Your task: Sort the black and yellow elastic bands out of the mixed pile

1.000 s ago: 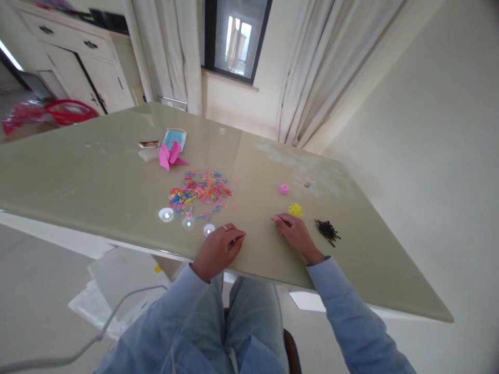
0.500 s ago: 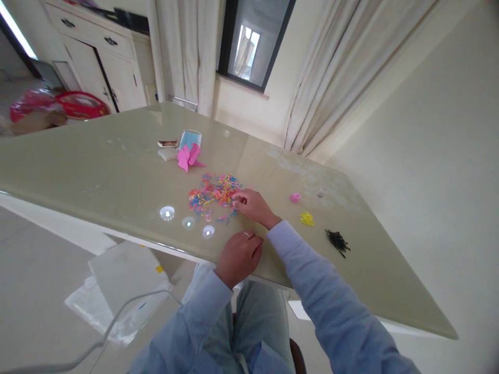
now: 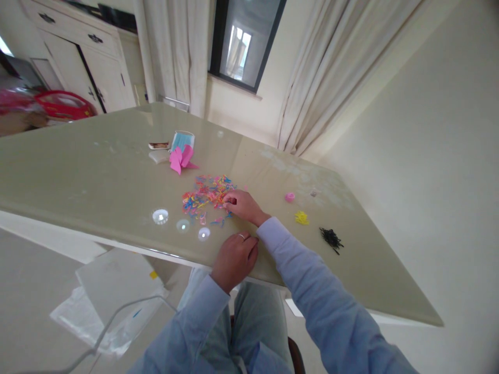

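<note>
A loose pile of small, thin, many-coloured pieces (image 3: pixel 202 196), like little rubber bands or clips, lies on the glossy table. At its right edge my right hand (image 3: pixel 242 203) has thumb and fingertips pinched together; anything between them is too small to make out. My left hand (image 3: pixel 236 257), with a ring on one finger, rests curled at the table's near edge, and its palm side is hidden. Further right lie a small yellow heap (image 3: pixel 301 217), a heap of thin black pieces (image 3: pixel 331 239) and a small pink bundle (image 3: pixel 289 197).
Beyond the pile are a pink folded-paper shape (image 3: pixel 181 158), a blue face mask (image 3: pixel 183 141) and a small brown-and-white item (image 3: pixel 158 146). Light reflections show on the glossy table (image 3: pixel 117 176). White sheets (image 3: pixel 117 285) lie on the floor. Someone's hand (image 3: pixel 23 122) shows at far left.
The view has shifted slightly, so the whole scene sits a little further left. My right hand stays at the pile's right edge with its fingertips pinched. My left hand keeps its curled pose.
</note>
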Motion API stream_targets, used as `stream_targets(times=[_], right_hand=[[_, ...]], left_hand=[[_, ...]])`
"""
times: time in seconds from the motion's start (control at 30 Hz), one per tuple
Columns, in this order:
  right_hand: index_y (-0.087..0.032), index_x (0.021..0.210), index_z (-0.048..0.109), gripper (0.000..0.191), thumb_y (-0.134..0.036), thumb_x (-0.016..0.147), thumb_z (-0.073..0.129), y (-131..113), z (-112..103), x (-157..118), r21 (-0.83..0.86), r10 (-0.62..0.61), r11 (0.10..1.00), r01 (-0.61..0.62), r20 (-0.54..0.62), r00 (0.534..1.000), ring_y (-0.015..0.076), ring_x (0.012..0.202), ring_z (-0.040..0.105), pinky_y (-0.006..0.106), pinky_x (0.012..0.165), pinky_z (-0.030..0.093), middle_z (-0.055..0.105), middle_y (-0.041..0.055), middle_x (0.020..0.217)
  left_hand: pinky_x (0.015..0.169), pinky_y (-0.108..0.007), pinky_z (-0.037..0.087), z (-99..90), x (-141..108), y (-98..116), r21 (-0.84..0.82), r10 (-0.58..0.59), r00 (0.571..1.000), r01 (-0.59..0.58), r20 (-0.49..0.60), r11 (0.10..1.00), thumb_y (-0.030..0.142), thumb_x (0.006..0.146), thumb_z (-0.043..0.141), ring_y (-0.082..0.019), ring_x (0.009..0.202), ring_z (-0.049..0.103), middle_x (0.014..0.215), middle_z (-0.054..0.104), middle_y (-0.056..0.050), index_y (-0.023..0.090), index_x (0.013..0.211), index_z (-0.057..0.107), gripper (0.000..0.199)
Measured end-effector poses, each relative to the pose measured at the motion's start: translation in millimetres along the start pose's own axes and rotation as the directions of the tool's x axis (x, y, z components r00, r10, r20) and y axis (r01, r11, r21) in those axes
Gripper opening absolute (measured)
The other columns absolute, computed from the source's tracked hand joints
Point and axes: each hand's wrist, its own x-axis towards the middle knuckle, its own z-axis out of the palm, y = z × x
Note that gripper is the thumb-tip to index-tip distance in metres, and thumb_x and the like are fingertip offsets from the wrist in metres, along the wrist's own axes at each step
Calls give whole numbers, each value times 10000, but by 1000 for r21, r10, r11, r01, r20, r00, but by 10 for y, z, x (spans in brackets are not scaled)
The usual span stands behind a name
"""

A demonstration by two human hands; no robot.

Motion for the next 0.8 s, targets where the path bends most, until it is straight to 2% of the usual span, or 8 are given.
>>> stream_targets(times=[0.27,0.37,0.43,0.57,0.67,0.73,0.8], right_hand=[[-171,753,653,66,-114,764,622,-62,-46,-103,77,-19,997,26,-88,996,117,712,524,231,704,405,627,-1,782],[-179,777,656,31,-197,777,631,-106,-125,-243,245,68,969,-26,-167,984,110,674,511,232,663,413,622,-8,770],[-182,795,653,89,-269,776,652,-137,-191,-369,434,168,899,-64,-207,964,103,628,491,229,611,408,600,-23,721],[-199,818,631,215,-375,748,731,-210,-372,-714,748,369,660,-66,-246,896,80,530,424,213,494,341,525,-57,635],[-221,825,588,236,-384,754,742,-279,-552,-1055,859,478,512,28,-312,821,65,478,351,213,457,286,469,-74,614],[-232,811,551,252,-403,767,731,-330,-676,-1297,879,532,468,91,-362,766,69,477,337,222,467,308,445,-72,619],[-236,781,514,275,-430,789,710,-381,-793,-1522,872,565,471,135,-416,713,74,482,333,232,475,333,426,-65,624]], left_hand=[[749,-319,500,6,8,-6,4,-10,1000,10,-3,1000,177,927,503,-197,798,627,823,667,-63,191,894,701,201],[769,-321,501,5,6,-9,-6,-8,1000,8,-7,1000,179,927,507,-198,816,629,839,672,-64,193,894,699,195],[772,-320,502,4,4,-14,-15,1,1000,-2,-20,1000,181,928,507,-197,819,629,846,674,-66,188,909,698,192],[755,-314,504,10,6,-29,-20,13,999,-14,-39,1000,187,930,506,-194,806,626,837,670,-66,183,926,696,190],[751,-313,510,21,7,-49,-27,10,999,-11,-36,1000,186,930,494,-187,796,630,845,675,-63,184,933,693,199],[755,-313,512,30,3,-66,-35,9,999,-10,-38,999,197,934,481,-184,796,634,853,682,-60,189,942,689,209],[757,-313,510,36,-6,-86,-38,11,999,-13,-39,999,222,941,470,-184,800,638,861,687,-58,196,953,687,219]])
